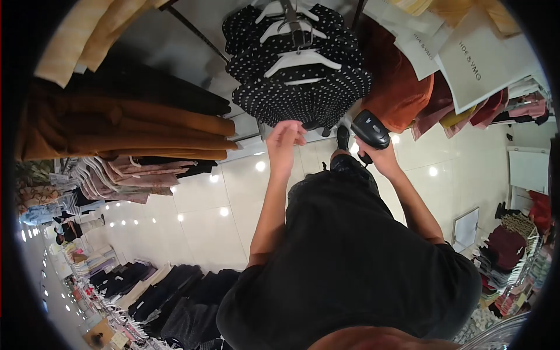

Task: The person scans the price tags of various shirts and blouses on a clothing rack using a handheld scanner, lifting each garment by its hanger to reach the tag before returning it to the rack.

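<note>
Black garments with white polka dots (303, 96) hang on white hangers in front of me. At their lower edge is my left hand (285, 140), its fingers curled together. A small dark piece shows by the fingertips, but I cannot make out what they hold. My right hand (380, 156) is wrapped round the handle of a black barcode scanner (371, 129). The scanner's head points up and left, to the right of the polka-dot garments and apart from them.
Brown trousers (128, 125) hang at left, with pink and grey tops (111, 178) below them. Rust-coloured garments (399, 87) and white printed bags (475, 58) are at right. Folded dark clothes (169, 297) lie lower left. A white-faced panel (466, 228) stands on the tiled floor (204, 233).
</note>
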Tool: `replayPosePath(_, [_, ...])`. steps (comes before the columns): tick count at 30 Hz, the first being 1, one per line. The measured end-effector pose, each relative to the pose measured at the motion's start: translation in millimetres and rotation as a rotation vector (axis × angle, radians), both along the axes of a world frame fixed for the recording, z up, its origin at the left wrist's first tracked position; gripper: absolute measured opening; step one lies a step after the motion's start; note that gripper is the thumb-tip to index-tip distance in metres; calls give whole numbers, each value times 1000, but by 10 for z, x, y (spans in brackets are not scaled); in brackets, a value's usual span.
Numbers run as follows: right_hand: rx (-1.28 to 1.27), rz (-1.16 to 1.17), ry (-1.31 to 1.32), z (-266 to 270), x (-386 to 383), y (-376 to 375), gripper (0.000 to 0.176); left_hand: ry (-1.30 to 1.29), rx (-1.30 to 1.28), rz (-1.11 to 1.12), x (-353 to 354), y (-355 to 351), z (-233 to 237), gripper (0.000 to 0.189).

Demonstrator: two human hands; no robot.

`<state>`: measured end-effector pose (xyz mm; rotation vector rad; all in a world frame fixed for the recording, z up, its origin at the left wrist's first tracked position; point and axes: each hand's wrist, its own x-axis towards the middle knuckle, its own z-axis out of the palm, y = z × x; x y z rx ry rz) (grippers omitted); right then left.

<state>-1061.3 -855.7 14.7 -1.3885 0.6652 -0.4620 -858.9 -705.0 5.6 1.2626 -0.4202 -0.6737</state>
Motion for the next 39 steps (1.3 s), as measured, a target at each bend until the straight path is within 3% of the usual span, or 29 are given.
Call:
replayPosePath(6, [32,-51,-40,33,80,-208,17,97,77,-62,53,-212,-79,21])
replayPosePath(12, [-25,-36,-14,-25,71,-453,16,50,113,-74,85,-256,-184,20])
replayPosePath(17, [-23,-118,-2,55,-32,-421,17,-85,262,-221,22,-66,-277,19])
replayPosePath(29, [53,-231,181,58,-941,236,13,-108,396,-620,-659,580,-905,18])
replayPosePath(32, [50,-245,247,49,-1176,302,13,-143,419,-699,-851,593,-852,18])
replayPosePath(39, [107,-274,96,128,-1646,214,14,-147,421,-751,-1282,278,-722,18])
